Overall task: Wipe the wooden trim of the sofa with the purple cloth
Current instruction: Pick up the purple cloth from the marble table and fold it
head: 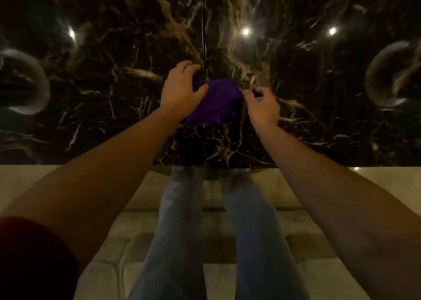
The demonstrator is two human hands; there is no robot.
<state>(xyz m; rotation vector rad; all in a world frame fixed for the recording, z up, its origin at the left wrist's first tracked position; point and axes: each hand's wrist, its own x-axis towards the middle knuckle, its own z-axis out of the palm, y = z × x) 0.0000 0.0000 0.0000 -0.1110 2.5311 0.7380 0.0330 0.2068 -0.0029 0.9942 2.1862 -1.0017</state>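
The purple cloth (214, 101) lies bunched on a dark polished marble surface (114, 83), with a frayed edge toward me. My left hand (180, 90) rests on the cloth's left side, thumb over the fabric and fingers curled past its far edge. My right hand (262, 106) pinches the cloth's right corner between thumb and fingertips. No sofa or wooden trim shows in this view.
The marble top has a dark seam (204, 37) running away from me and reflects ceiling lights (245, 31). Its near edge (216, 165) runs across the frame. Below it are my legs in blue jeans (182, 231) and a pale tiled floor (307, 265).
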